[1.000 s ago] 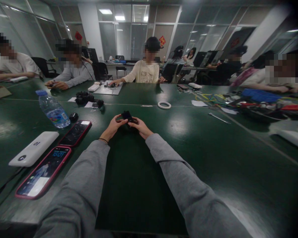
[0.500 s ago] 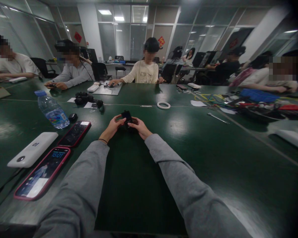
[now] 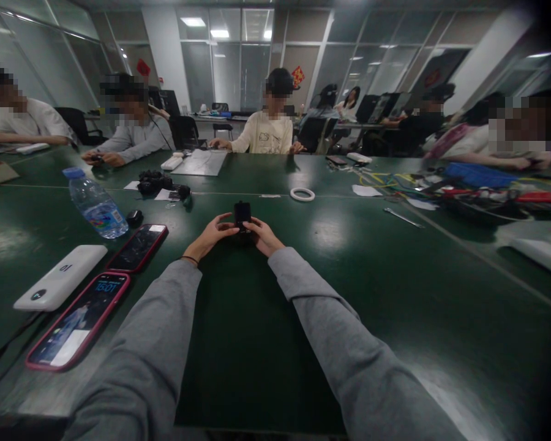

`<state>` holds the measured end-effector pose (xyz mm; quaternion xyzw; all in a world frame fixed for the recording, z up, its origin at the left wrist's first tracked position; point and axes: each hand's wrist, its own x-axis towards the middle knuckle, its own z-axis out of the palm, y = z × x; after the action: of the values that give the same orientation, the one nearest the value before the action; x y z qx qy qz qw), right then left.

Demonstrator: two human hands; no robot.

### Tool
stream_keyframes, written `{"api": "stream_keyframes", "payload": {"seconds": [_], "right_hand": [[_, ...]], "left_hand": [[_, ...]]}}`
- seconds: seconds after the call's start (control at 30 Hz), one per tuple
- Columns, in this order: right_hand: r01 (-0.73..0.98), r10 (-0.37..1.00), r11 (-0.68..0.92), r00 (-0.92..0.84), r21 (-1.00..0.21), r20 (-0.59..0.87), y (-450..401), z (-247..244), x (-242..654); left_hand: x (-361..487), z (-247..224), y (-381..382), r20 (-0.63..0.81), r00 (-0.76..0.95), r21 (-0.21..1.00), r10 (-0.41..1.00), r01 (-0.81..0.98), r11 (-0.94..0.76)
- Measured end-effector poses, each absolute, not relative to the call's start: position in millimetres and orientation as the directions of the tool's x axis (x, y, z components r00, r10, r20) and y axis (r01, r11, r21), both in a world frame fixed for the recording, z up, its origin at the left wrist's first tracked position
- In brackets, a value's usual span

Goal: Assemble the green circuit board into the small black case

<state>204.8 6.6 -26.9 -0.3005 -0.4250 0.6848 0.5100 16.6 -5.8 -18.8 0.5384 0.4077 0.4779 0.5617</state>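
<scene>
A small black device (image 3: 242, 212) with a dark square face stands between my hands above the green table (image 3: 257, 343). My left hand (image 3: 212, 235) grips it from the left, the thumb reaching its lower edge. From the right, my right hand (image 3: 262, 234) holds the same device, with the thumb on its lower front. The fingers behind the device are partly hidden.
On the left are a water bottle (image 3: 98, 205), a white power bank (image 3: 62, 277) and two red-edged phones (image 3: 80, 321), (image 3: 138, 248). Ahead lie a white ring (image 3: 302, 195) and black gear (image 3: 158, 184); right, a wrench (image 3: 401, 217) and cables. Several people sit around.
The black device has turned more upright and shifted slightly right, with my fingers moving on it. Across the table, a person's hand has drawn back from the white sheet, where dark items no longer show.
</scene>
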Motion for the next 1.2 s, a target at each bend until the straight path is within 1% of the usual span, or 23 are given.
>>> {"api": "stream_keyframes", "payload": {"seconds": [0.2,0.37,0.6,0.9,1.1,1.2], "right_hand": [[-0.411,0.954,-0.093,-0.298,-0.907,0.038,2.4,-22.3,205.5],[-0.443,0.951,-0.122,-0.308,-0.888,0.023,1.8,-21.4,206.4],[-0.475,0.957,-0.108,-0.289,-0.873,0.039,3.8,-25.6,204.6],[-0.482,0.943,-0.094,-0.323,-0.871,0.077,2.8,-25.7,205.5],[-0.47,0.947,-0.057,-0.304,-0.881,0.101,5.9,-30.6,204.6],[-0.453,0.951,-0.047,-0.293,-0.891,0.099,7.2,-32.7,204.6]], "left_hand": [[19.8,-12.6,-9.5,0.034,0.241,0.999,0.97,-0.043,-0.024],[20.2,-11.7,-10.4,0.048,0.247,0.999,0.968,-0.03,-0.042],[18.2,-19.0,-4.9,0.069,0.221,0.996,0.973,-0.068,-0.056],[21.7,-15.7,-9.9,0.054,0.226,0.996,0.973,-0.087,-0.035],[19.9,-23.9,-2.1,0.134,0.145,0.981,0.98,-0.163,-0.11],[20.0,-26.6,-0.2,0.154,0.144,0.972,0.977,-0.198,-0.124]]}}
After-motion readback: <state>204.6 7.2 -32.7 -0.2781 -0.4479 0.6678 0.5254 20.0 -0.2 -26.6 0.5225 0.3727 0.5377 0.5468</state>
